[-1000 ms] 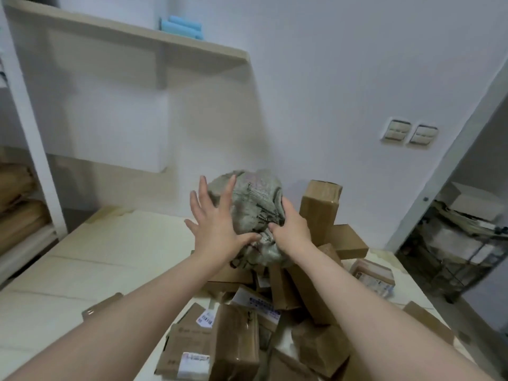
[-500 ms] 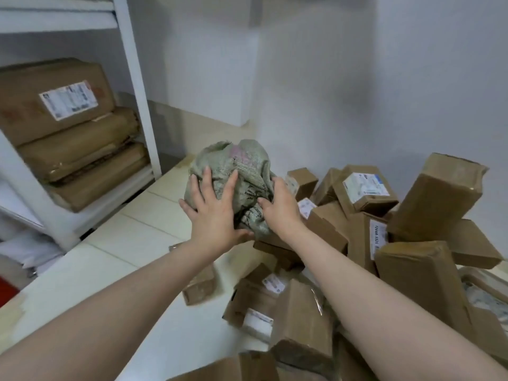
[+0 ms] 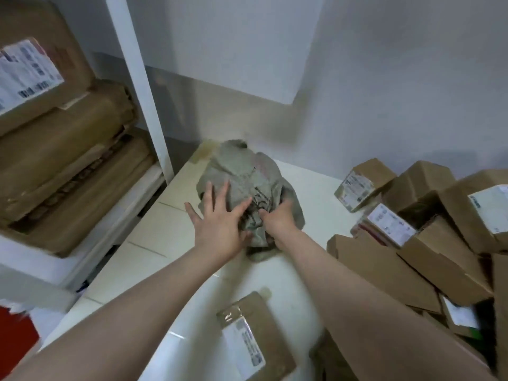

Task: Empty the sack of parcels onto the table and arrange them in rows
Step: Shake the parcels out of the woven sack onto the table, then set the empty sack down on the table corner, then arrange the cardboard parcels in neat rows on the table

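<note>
Sack (image 3: 244, 185) is crumpled into a wad, resting on the white surface (image 3: 170, 224) near its far-left corner, just right of the white shelf post (image 3: 137, 86). Left hand (image 3: 220, 224) lies flat on the sack's left side, fingers (image 3: 224, 192) spread wide, not gripping. Right hand (image 3: 279, 218) is on the sack's near right side, fingers curled into the fabric, clutching a fold. Parcels (image 3: 428, 229) are heaped in a loose pile well right of the sack, not in rows. One labelled parcel (image 3: 253, 342) lies alone nearer the camera than the sack. Big brown packages (image 3: 63, 149) are stacked on the shelf left of the post.
</note>
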A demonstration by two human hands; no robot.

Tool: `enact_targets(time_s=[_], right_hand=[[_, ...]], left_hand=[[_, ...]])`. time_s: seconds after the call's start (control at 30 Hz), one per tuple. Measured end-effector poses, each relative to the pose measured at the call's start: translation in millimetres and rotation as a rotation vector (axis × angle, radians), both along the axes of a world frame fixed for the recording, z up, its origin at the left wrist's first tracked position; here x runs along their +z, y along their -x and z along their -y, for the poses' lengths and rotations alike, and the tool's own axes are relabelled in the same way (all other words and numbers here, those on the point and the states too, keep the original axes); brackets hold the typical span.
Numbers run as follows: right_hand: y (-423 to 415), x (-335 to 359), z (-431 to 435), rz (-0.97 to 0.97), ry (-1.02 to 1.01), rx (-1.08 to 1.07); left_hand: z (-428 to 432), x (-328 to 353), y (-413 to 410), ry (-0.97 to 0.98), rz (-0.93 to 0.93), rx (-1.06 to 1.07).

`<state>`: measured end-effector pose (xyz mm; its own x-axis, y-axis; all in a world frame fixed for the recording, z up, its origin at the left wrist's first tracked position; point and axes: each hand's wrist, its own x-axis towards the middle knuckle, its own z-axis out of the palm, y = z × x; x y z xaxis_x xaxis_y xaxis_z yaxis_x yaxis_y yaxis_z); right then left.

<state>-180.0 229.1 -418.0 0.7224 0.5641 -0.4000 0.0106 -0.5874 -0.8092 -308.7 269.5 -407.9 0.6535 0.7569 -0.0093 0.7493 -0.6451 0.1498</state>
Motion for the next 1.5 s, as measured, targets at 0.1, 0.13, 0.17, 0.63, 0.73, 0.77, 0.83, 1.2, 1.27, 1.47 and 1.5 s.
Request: enact_targets(time_s=[0.1, 0.13, 0.17, 0.63, 0.73, 0.77, 0.83, 1.2, 1.27, 1.47, 1.5], right_hand=[[-10.5, -33.8, -36.2, 0.135, 0.258, 0.128], [-18.1, -40.1, -52.2, 0.172, 0.264, 0.151], [-26.1, -42.4, -68.8, 0.21, 0.254, 0.163], [-52.8, -46.7, -149.8, 0.315, -0.06, 0.146], [-48.9, -36.6, -124.2, 0.381, -0.009, 0.145], [-47.6, -31.5, -114.3, 0.391, 0.018, 0.145], [-45.1, -20.3, -91.8, 0.388, 0.07, 0.151], [-24.6, 62.8, 99.1, 0.385, 0.172, 0.247], [-28.2, 80.4, 137.9, 0.428, 0.162, 0.242], [-64.2, 132.0, 286.4, 0.569, 0.131, 0.124], [-72.3, 138.8, 314.7, 0.598, 0.14, 0.097]], left_hand=[[-38.0, -40.0, -10.7, 0.039, -0.035, -0.06], [-53.3, -48.3, -17.8, 0.02, -0.029, -0.051], [-70.0, -53.3, -26.0, 0.013, -0.02, -0.028], [-164.6, -75.5, -77.6, 0.143, 0.088, 0.313], [-140.9, -64.3, -71.3, 0.067, 0.167, 0.308], [-130.6, -59.5, -68.9, 0.057, 0.181, 0.296], [-106.8, -47.8, -63.4, 0.059, 0.193, 0.253], [72.3, 62.5, -33.6, 0.109, 0.113, 0.016], [109.6, 78.4, -42.7, 0.09, 0.137, -0.038], [246.3, 110.8, -96.6, 0.152, 0.253, -0.2], [271.1, 114.7, -107.4, 0.148, 0.235, -0.237]])
